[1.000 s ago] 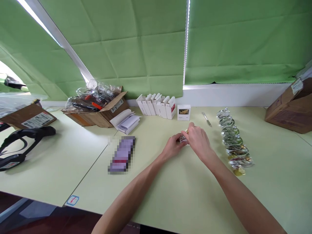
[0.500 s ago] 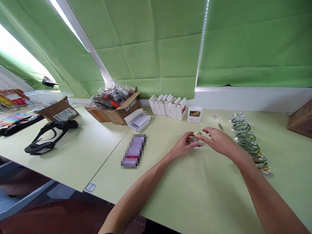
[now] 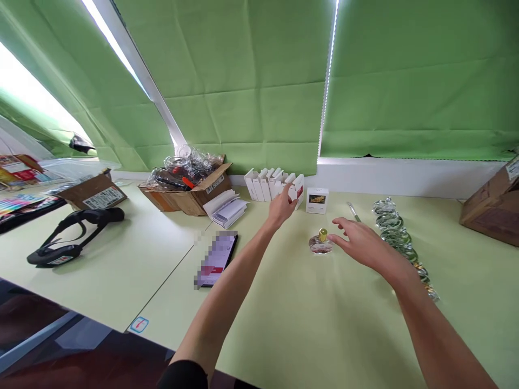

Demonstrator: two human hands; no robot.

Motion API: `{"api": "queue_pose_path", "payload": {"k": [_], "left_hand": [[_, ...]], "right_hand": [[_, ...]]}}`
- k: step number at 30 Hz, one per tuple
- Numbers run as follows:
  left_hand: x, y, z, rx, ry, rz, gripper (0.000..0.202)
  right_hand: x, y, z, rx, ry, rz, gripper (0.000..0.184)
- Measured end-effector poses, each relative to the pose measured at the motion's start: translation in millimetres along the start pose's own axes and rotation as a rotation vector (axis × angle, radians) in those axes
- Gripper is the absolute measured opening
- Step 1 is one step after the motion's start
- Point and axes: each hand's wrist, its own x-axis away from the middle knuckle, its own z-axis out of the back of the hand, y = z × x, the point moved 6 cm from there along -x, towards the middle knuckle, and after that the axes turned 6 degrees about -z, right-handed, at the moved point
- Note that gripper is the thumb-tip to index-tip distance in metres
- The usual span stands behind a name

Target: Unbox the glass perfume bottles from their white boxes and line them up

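A small round glass bottle with a gold cap [image 3: 320,242] stands on the pale green table [image 3: 308,313], free of both hands. My right hand [image 3: 356,239] hovers just right of it, fingers spread and holding nothing. My left hand [image 3: 283,206] is stretched out to the row of small white boxes [image 3: 272,182] by the wall, its fingers closed on the box at the row's right end [image 3: 297,190]. A separate white box with a picture [image 3: 317,200] stands just right of the row.
A line of clear bagged bottles [image 3: 399,237] runs along the right, with a pen [image 3: 354,211] beside it. A blurred phone [image 3: 216,259], folded leaflets [image 3: 227,208], an open cardboard box of plastic packets [image 3: 184,182] and black straps [image 3: 68,237] lie left. Another carton [image 3: 492,208] sits far right.
Both hands have let go of the bottle, which now stands alone. My left hand has moved up to the row of white boxes; my right hand has drawn back to the right.
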Motion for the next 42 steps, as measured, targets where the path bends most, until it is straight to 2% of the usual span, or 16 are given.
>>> {"api": "queue_pose_path", "payload": {"k": [3, 6, 13, 17, 20, 23, 25, 27, 30, 33, 36, 42], "left_hand": [[-21, 0, 0.9, -0.048, -0.023, 0.017, 0.062], [-31, -3, 1.0, -0.033, -0.014, 0.021, 0.052], [-21, -10, 4.4, -0.032, 0.052, -0.016, 0.025], [5, -1, 12.2, -0.035, 0.053, -0.12, 0.021], [39, 10, 25.1, -0.072, 0.079, -0.238, 0.024], [79, 24, 43.1, -0.225, 0.159, -0.363, 0.029], [104, 37, 50.8, -0.358, 0.169, -0.477, 0.031], [126, 50, 56.6, -0.482, 0.188, -0.592, 0.03], [151, 73, 63.9, -0.612, 0.269, -0.793, 0.024], [167, 95, 65.8, -0.651, 0.298, -0.979, 0.016], [177, 108, 61.9, -0.66, 0.271, -1.074, 0.015], [183, 106, 50.9, -0.63, 0.243, -1.141, 0.018]], "right_hand": [[5, -1, 7, -0.001, 0.013, -0.008, 0.048], [9, -2, 13, -0.02, 0.023, -0.021, 0.048], [11, -4, 18, -0.036, -0.002, -0.026, 0.047], [14, -4, 25, -0.065, 0.016, -0.034, 0.044], [16, -5, 32, -0.077, 0.063, -0.037, 0.04], [17, -13, 39, -0.096, 0.153, 0.026, 0.034], [19, -22, 39, -0.133, 0.199, 0.084, 0.033], [24, -33, 33, -0.181, 0.179, 0.151, 0.038], [32, -52, 18, -0.213, 0.071, 0.268, 0.059], [35, -65, 4, -0.201, 0.007, 0.348, 0.067], [32, -71, -4, -0.201, -0.005, 0.389, 0.066], [27, -74, -10, -0.141, -0.007, 0.389, 0.039]]}}
